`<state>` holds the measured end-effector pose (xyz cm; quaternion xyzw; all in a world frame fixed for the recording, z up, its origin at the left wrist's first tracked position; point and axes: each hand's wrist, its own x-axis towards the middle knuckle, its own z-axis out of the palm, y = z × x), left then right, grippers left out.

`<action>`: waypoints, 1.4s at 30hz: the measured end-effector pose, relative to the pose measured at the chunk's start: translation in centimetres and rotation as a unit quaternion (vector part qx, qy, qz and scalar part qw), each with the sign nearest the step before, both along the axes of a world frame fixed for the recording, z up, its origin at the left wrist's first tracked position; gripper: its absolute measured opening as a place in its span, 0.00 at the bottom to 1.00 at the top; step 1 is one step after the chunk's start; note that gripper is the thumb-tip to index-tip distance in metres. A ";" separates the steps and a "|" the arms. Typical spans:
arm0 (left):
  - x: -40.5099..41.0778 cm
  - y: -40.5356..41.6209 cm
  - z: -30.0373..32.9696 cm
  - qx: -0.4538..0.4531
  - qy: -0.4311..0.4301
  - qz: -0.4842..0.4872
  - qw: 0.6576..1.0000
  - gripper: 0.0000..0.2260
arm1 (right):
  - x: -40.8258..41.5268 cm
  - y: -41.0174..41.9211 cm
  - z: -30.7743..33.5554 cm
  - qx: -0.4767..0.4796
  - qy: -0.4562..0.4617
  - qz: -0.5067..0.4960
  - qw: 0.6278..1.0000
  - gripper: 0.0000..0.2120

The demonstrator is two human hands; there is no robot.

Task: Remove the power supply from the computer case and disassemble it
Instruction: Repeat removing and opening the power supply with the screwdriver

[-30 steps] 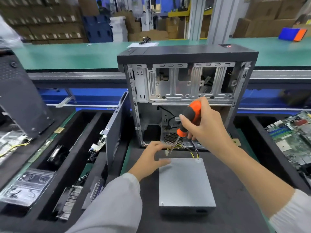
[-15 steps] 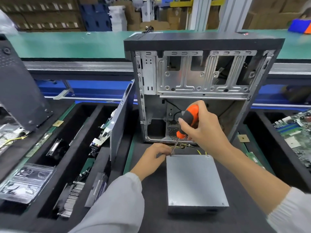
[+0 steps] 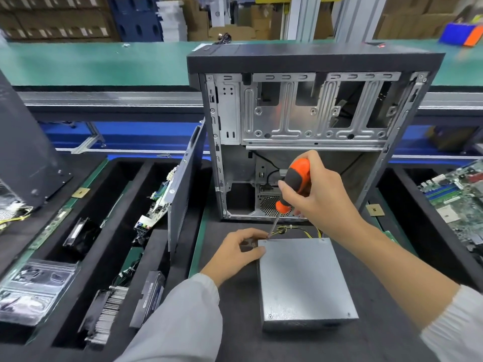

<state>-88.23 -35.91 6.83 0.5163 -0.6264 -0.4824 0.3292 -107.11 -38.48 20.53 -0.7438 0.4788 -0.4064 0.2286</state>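
While the power supply point(image 3: 304, 280) lies flat on the dark mat point(image 3: 379, 330) just in front of the open computer case point(image 3: 313, 121), I work at its far left corner. My right hand point(image 3: 317, 195) is wrapped around the orange and grey handle of a screwdriver point(image 3: 294, 188), fingers curled tight, with the shaft slanting down and to the left so the tip sits at that corner of the power supply. My left hand point(image 3: 239, 253) rests against the power supply's left edge near the same corner, fingers bent and the thumb touching the top rim; whether it pinches anything small I cannot tell. Yellow and black cables point(image 3: 295, 229) run from the power supply's far side toward the case and lie on the mat between the two. To the left of the power supply, a detached side panel point(image 3: 184, 194) leans upright beside the case, and beyond it black foam trays point(image 3: 86, 257) hold a heat sink point(image 3: 107, 314) and other parts. To the right of the power supply, well apart, a green motherboard point(image 3: 457, 202) lies in another tray.
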 end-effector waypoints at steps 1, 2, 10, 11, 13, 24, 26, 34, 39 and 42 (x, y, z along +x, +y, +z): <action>0.0 0.0 0.0 0.001 0.001 0.001 1.000 0.12 | 0.0 0.0 0.0 0.000 -0.008 0.000 1.000 0.14; 0.0 0.0 0.0 0.001 0.001 0.002 1.000 0.12 | 0.0 0.1 0.0 0.001 -0.013 0.001 1.000 0.14; 0.1 0.2 0.0 0.001 0.013 0.006 1.000 0.11 | -0.1 0.2 -0.4 0.009 -0.014 0.002 1.000 0.14; 0.1 0.1 0.0 0.002 0.011 0.007 1.000 0.11 | -0.1 0.2 -0.4 0.005 -0.010 0.005 1.000 0.14; 0.0 0.1 0.1 0.007 0.005 0.009 1.000 0.11 | 0.2 0.2 -0.2 -0.007 0.017 0.012 1.000 0.15; 0.4 -0.6 3.2 0.015 -0.092 -0.051 0.994 0.13 | 1.5 -0.3 3.1 -0.103 0.278 0.020 0.955 0.25; 0.3 -0.7 3.8 -0.001 -0.100 -0.062 0.993 0.12 | 1.7 -0.3 3.2 -0.087 0.260 0.031 0.961 0.21; 0.4 -1.9 7.8 -0.051 0.061 -0.081 0.994 0.14 | 0.3 -2.1 6.8 0.068 0.279 0.226 0.931 0.10; 0.1 -2.0 7.3 -0.066 0.079 -0.058 0.993 0.09 | 1.5 -3.1 9.7 0.092 0.426 0.327 0.838 0.15; -0.3 -1.9 6.7 -0.077 0.086 -0.033 0.993 0.09 | 2.0 -3.2 10.0 0.099 0.486 0.299 0.815 0.19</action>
